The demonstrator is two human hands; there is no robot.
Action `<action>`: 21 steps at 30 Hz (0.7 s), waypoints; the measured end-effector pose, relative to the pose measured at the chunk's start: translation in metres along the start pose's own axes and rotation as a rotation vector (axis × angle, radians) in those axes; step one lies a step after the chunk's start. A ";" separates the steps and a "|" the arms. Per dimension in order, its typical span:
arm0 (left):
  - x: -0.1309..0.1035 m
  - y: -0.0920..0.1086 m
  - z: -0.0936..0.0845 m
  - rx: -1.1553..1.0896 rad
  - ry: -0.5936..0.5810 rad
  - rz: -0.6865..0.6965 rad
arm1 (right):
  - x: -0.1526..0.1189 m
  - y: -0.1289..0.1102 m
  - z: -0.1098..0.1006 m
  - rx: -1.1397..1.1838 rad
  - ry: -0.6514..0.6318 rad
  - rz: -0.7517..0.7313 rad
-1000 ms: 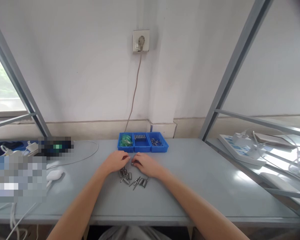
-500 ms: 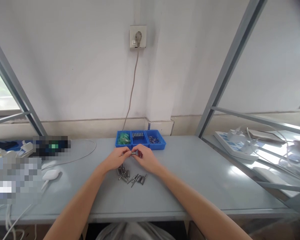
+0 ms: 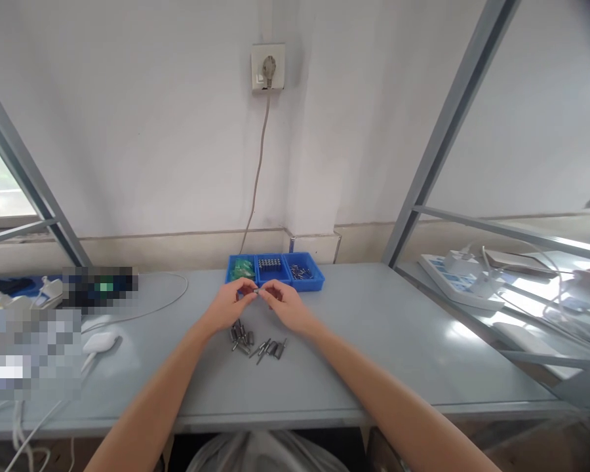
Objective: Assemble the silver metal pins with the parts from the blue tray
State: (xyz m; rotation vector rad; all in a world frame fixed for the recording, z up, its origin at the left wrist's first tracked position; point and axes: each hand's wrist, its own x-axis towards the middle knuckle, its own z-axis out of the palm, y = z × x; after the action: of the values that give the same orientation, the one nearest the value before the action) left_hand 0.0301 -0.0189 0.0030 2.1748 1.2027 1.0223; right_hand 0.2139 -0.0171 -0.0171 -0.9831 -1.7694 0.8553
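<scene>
Left hand (image 3: 229,307): thumb and fingertips pinched on one end of a small grey metal piece (image 3: 256,291), which sits just in front of the row of three blue plastic boxes (image 3: 307,286). Right hand (image 3: 289,305): thumb and fingers closed about the other end of the piece, the two sets of fingertips almost meeting. Nearer the person than the box row, loose on the smooth grey desk (image 3: 373,328): one cluster of grey metal cylinders and thin rods (image 3: 250,337); just right of it, a second, similar cluster (image 3: 280,351). Within the box row: left box, translucent green plastic packets (image 3: 242,268); middle box, small shiny metal cylinders in ranks toward the back (image 3: 269,264); right box, a loose heap of thin metal pins (image 3: 299,271). Handling note, by judgement: grip the piece near its ends, hold both ends in one line, apply light, even force, and work low over the desk, wrists clear of the clusters, whose round parts could roll. Not made out: most of the held piece, covered by fingers, so whether it is one part or two joined cannot be told; exact counts in the clusters; the left box's front, partly behind the left hand; both forearms, cut off at the lower edge.
</scene>
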 end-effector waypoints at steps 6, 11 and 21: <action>0.000 -0.003 0.006 0.091 0.071 0.081 | 0.004 0.003 0.002 0.191 0.038 0.090; 0.000 -0.004 0.001 0.184 0.241 0.111 | 0.008 0.000 -0.010 -0.028 0.195 0.018; 0.023 -0.079 -0.130 0.564 0.930 -0.731 | 0.075 -0.011 -0.040 -0.748 -0.016 0.063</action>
State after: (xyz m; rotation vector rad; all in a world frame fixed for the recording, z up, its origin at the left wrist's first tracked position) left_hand -0.1046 0.0464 0.0396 1.2545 2.6979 1.4820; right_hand 0.2280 0.0497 0.0341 -1.5056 -2.1256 0.2108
